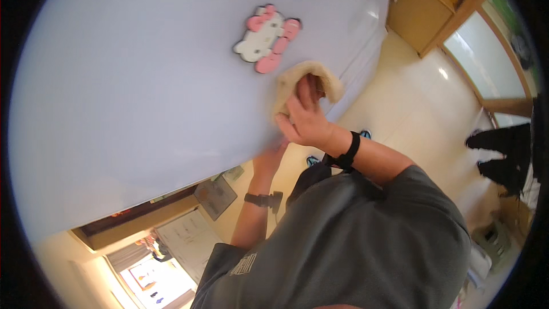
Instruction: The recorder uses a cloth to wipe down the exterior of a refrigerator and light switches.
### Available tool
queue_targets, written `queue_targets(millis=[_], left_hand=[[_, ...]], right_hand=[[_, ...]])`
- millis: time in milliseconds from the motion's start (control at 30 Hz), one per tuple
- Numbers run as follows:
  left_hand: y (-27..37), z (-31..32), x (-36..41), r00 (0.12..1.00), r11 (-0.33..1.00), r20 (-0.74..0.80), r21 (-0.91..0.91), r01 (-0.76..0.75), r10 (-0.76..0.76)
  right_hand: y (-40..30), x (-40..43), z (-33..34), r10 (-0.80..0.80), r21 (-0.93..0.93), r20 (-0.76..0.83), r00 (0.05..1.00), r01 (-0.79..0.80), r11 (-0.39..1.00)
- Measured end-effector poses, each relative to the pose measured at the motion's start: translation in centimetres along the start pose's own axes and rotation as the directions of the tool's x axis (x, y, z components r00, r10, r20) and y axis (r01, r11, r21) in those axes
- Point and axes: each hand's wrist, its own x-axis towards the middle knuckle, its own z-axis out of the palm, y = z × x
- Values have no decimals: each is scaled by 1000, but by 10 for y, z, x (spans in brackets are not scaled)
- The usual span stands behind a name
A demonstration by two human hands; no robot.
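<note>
A cream fuzzy fabric item [283, 94] with a dark opening is blurred over the edge of a large smooth pale surface [141, 94]. My right hand [305, 113] grips it, fingers in the opening and thumb outside. Under it, my left hand [281, 143] is mostly hidden, so its hold cannot be told. A white cat-face ornament [263, 38] with pink bows lies against the pale surface, just beyond the fuzzy item. Both wrists wear dark bands.
A wooden cabinet [418, 13] and frosted-panel doors [487, 56] stand at the right, beyond the tiled floor [403, 90]. Dark trousers [510, 150] show at the far right. At the lower left are a grey mat [215, 197] and a bright window [158, 281].
</note>
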Motion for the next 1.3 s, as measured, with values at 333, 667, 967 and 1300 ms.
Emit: queue_targets(millis=[333, 667, 967, 1300], left_hand=[[18, -12, -16, 1000, 985, 25, -170, -3, 7], [-143, 19, -149, 965, 956, 240, -292, -36, 110], [-316, 62, -338, 932, 992, 349, -111, -61, 96], [-422, 95, -447, 932, 991, 350, 57, -123, 95]], right_hand=[[-30, 128, -59, -11, 128, -298, 954, 52, 990], [-64, 83, -32, 11, -241, -151, 988, -47, 969], [-114, 73, -19, 265, 45, -339, 903, -266, 963], [-208, -47, 55, 146, -160, 12, 989, -142, 977]])
